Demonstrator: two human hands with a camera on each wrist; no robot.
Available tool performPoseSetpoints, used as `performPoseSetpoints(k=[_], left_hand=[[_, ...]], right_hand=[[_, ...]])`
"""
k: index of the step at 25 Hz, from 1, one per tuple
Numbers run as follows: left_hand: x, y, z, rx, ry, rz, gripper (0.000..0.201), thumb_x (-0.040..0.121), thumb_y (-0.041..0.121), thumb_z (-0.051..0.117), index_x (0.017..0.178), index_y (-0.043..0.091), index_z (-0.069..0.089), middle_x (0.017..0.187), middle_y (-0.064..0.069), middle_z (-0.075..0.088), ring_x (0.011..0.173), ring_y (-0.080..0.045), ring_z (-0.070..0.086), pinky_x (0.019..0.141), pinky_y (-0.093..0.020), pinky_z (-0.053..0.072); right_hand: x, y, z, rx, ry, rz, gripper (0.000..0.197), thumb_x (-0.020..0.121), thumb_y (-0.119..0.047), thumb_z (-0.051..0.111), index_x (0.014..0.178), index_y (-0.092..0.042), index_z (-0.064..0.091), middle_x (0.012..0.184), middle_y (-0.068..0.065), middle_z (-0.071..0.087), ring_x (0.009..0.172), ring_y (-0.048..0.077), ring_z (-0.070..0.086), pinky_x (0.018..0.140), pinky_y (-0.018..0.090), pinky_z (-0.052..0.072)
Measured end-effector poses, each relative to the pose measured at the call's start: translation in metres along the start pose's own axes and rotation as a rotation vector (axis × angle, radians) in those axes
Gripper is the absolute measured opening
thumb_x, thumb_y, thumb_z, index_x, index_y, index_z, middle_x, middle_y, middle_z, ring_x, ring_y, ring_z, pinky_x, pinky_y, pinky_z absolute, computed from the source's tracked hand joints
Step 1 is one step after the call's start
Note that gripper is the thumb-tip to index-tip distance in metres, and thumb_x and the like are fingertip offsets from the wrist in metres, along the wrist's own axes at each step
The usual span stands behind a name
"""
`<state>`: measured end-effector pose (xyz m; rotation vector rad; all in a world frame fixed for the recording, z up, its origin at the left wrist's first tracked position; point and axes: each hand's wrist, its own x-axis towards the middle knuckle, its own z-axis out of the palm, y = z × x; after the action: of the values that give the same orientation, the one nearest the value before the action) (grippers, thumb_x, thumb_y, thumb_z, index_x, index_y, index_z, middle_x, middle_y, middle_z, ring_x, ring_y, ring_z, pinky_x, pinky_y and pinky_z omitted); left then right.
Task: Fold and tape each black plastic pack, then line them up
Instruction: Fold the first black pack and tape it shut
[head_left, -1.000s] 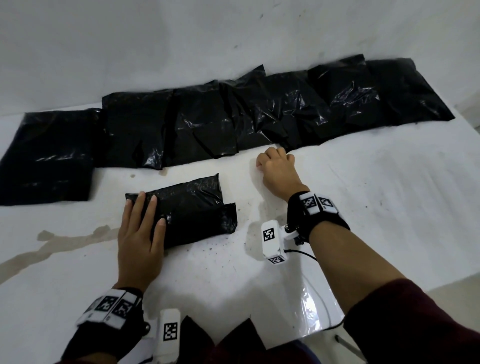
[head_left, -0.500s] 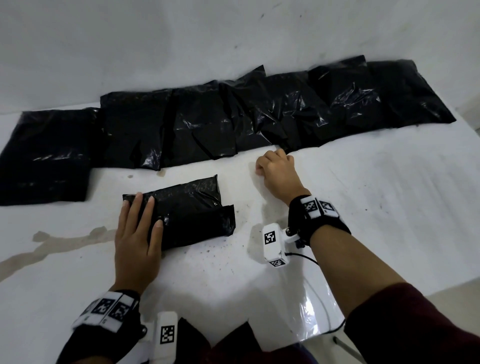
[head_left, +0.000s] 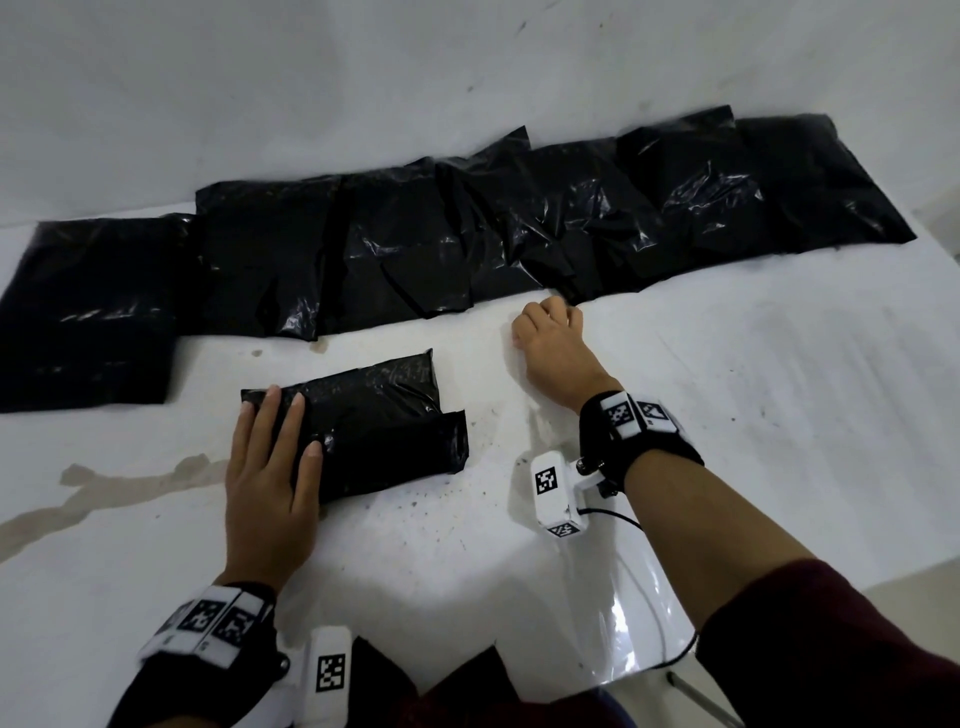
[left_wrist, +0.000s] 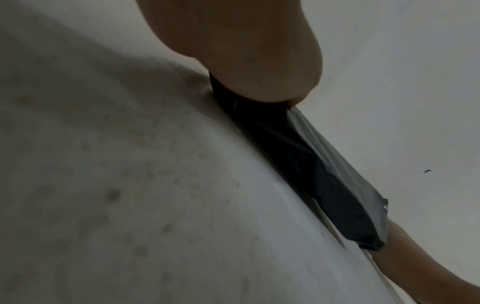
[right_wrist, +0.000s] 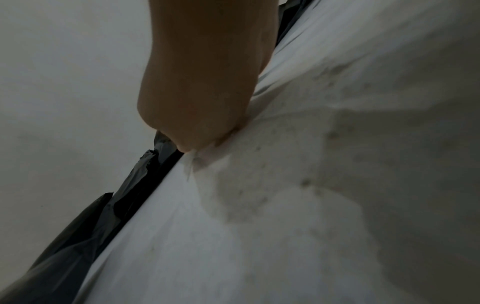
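Head view: left hand (head_left: 270, 483) flat on folded pack (head_left: 374, 421); right hand (head_left: 556, 353) fisted beside the row's (head_left: 467, 244) edge.

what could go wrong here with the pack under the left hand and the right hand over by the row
The left hand presses only one end of the folded pack; its flap at the other end is free and may spring open before tape goes on. No tape is visible. The right hand, fingers curled on the table beside the row of packs, could nudge them out of line.
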<state>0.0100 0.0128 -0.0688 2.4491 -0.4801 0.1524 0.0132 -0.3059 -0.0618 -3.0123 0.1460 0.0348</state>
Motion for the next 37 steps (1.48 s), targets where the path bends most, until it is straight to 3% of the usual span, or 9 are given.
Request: performPoseSetpoints(k=[4,7,9,13,17,21,24,30,37], left_hand=[[0.001,0.001,0.001,0.004,0.007,-0.007,0.059,0.092,0.038,0.028,0.14,0.005,0.038,0.152,-0.009,0.027,0.143,-0.023,0.011,0.116,-0.026,0.005],[0.002,0.0,0.002,0.007,0.006,0.001,0.059,0.093,0.037,0.028,0.14,0.005,0.038,0.152,-0.009,0.026,0.143,-0.024,0.011,0.115,-0.02,0.002],[0.002,0.0,0.001,0.005,0.008,0.004,0.059,0.093,0.038,0.028,0.14,0.005,0.038,0.152,-0.009,0.026,0.143,-0.024,0.011,0.115,-0.019,0.002],[0.001,0.001,0.001,0.004,0.011,0.009,0.059,0.093,0.037,0.028,0.14,0.004,0.038,0.152,-0.01,0.026,0.143,-0.025,0.012,0.115,-0.021,0.003],[0.002,0.0,0.001,0.011,0.017,0.021,0.057,0.093,0.035,0.029,0.139,0.003,0.039,0.151,-0.011,0.027,0.142,-0.027,0.014,0.115,-0.018,0.002],[0.001,0.001,0.001,0.009,0.024,0.015,0.058,0.093,0.036,0.028,0.14,0.004,0.039,0.151,-0.01,0.027,0.143,-0.026,0.013,0.116,-0.021,0.004],[0.0,0.002,0.001,0.017,0.023,0.017,0.058,0.093,0.037,0.028,0.14,0.005,0.039,0.151,-0.01,0.027,0.143,-0.026,0.013,0.116,-0.024,0.005],[-0.001,0.001,0.002,0.014,0.034,0.025,0.06,0.092,0.039,0.027,0.14,0.006,0.038,0.152,-0.008,0.026,0.143,-0.024,0.011,0.114,-0.019,0.001],[-0.001,0.001,0.0,0.023,0.027,0.073,0.062,0.091,0.04,0.024,0.14,0.005,0.038,0.152,-0.011,0.027,0.142,-0.027,0.013,0.116,-0.033,0.007]], right_hand=[[-0.003,0.004,-0.004,0.123,0.094,0.003,0.023,0.085,0.005,0.04,0.097,-0.006,0.056,0.119,0.009,0.049,0.11,0.026,0.033,0.087,0.033,0.015],[-0.002,0.007,-0.01,0.177,0.021,0.014,0.027,0.091,-0.003,0.045,0.113,-0.014,0.055,0.118,0.002,0.048,0.112,0.023,0.037,0.082,0.029,0.011],[-0.003,0.008,-0.011,0.182,0.023,-0.007,0.026,0.091,-0.006,0.049,0.114,-0.012,0.058,0.117,0.003,0.051,0.112,0.024,0.04,0.079,0.028,0.009],[-0.001,0.007,-0.009,0.205,0.078,-0.04,0.015,0.086,0.002,0.053,0.091,-0.006,0.065,0.1,0.008,0.058,0.104,0.029,0.046,0.079,0.029,0.009],[0.001,0.005,-0.008,0.23,0.096,-0.051,0.019,0.082,0.007,0.051,0.084,-0.007,0.064,0.094,0.004,0.058,0.1,0.026,0.045,0.074,0.028,0.008],[-0.002,0.006,-0.017,0.315,0.041,-0.059,0.025,0.078,0.012,0.046,0.078,-0.009,0.059,0.084,-0.006,0.053,0.102,0.019,0.042,0.079,0.033,0.017],[-0.01,0.005,-0.023,0.373,0.043,-0.026,0.032,0.072,0.016,0.045,0.071,-0.015,0.049,0.078,-0.007,0.052,0.1,0.017,0.043,0.079,0.032,0.019],[-0.025,0.006,-0.032,0.467,0.13,0.061,0.028,0.075,0.018,0.046,0.077,-0.006,0.06,0.078,0.002,0.057,0.093,0.015,0.043,0.083,0.03,0.022],[-0.053,-0.006,-0.044,0.457,0.173,0.096,0.035,0.075,0.019,0.042,0.073,-0.015,0.049,0.071,-0.001,0.05,0.087,0.014,0.036,0.083,0.032,0.025]])
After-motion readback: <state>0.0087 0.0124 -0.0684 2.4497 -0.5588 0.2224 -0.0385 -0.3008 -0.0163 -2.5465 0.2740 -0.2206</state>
